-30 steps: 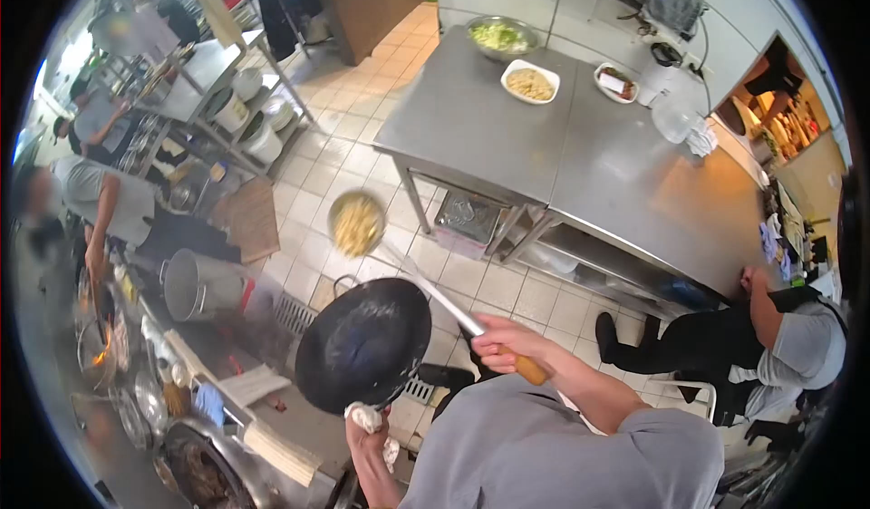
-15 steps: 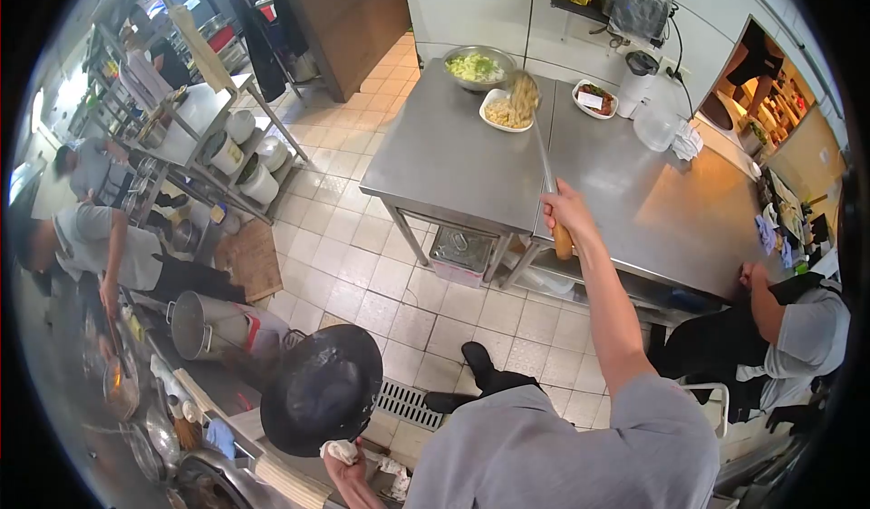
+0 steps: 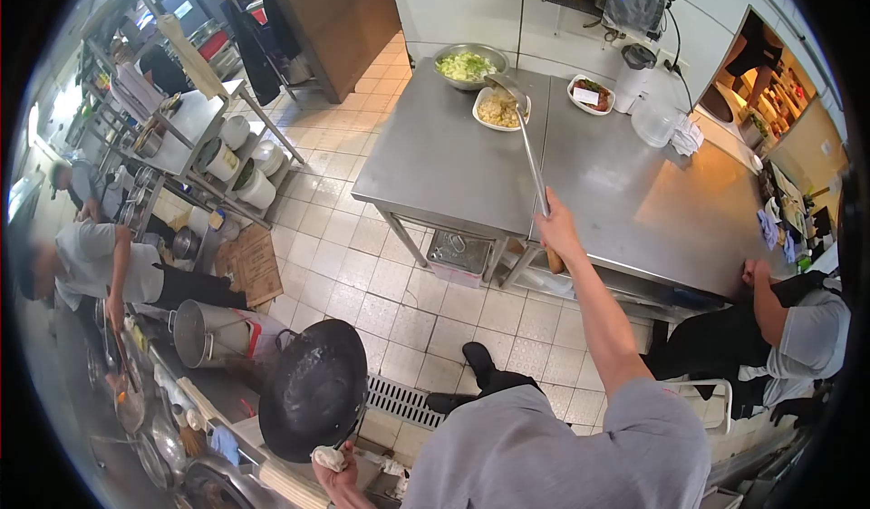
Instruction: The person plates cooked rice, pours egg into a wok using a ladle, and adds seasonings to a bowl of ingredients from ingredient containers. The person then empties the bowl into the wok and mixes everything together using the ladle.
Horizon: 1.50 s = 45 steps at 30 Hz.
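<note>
Ladle (image 3: 533, 160), gripped by the right hand (image 3: 558, 228), hung over the white dish (image 3: 494, 126), while well apart from it the left hand (image 3: 340, 475) clutched a wok (image 3: 313, 391) through cloth (image 3: 328, 458), likely against heat.

Long metal wooden-gripped ladle (image 3: 532, 157) angles over white rounded dish (image 3: 497, 127), pale-yellow food (image 3: 495, 110) inside; round black wok (image 3: 313, 391) tilts well apart.

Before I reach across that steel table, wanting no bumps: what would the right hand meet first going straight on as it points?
Likely the white dish, near the head of the ladle; depth is unclear, so the right hand might pass above it.
</note>
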Each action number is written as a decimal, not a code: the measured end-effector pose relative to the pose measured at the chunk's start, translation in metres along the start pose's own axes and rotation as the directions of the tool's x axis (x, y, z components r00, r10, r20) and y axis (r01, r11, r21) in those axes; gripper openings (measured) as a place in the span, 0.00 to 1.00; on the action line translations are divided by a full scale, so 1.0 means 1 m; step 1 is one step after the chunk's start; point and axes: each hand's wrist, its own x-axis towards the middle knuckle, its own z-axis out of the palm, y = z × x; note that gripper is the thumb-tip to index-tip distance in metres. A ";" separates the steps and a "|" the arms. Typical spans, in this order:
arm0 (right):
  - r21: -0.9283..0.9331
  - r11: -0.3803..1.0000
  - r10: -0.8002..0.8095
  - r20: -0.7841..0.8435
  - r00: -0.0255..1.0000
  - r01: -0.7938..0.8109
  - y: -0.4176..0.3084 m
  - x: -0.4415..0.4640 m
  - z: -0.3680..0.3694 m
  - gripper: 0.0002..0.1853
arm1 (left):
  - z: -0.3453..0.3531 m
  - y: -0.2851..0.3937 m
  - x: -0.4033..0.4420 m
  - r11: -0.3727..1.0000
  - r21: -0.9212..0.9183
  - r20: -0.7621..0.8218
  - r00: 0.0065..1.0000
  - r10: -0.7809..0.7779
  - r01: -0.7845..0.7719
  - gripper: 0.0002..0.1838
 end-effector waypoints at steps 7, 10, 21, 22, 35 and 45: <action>0.189 0.980 -0.050 -0.032 0.998 0.056 -0.002 0.007 0.002 0.36 | -0.006 0.011 -0.044 0.968 -0.141 0.083 0.971 0.222 -0.209 0.13; 0.382 0.922 -0.081 0.019 0.997 0.068 -0.019 0.002 0.009 0.39 | -0.005 0.017 -0.065 0.941 -0.180 0.043 0.953 0.300 -0.288 0.13; 0.680 0.035 -0.316 0.703 0.637 -0.733 -0.030 -0.035 0.074 0.25 | -0.065 0.035 -0.151 0.641 -0.537 -0.090 0.792 0.604 -0.549 0.11; 0.618 0.061 -0.345 0.750 0.564 -0.784 -0.019 -0.038 0.092 0.25 | -0.061 0.037 -0.144 0.571 -0.498 -0.193 0.725 0.661 -0.653 0.09; -0.200 0.175 0.048 0.980 -0.194 -0.964 -0.130 -0.196 0.331 0.30 | -0.148 0.142 -0.088 0.373 -0.697 -0.365 0.751 0.551 -0.613 0.09; -0.587 0.724 0.168 0.659 -0.733 -0.362 -0.304 -0.321 0.539 0.40 | -0.150 0.211 -0.030 0.075 -0.694 -0.560 0.602 0.569 -0.716 0.04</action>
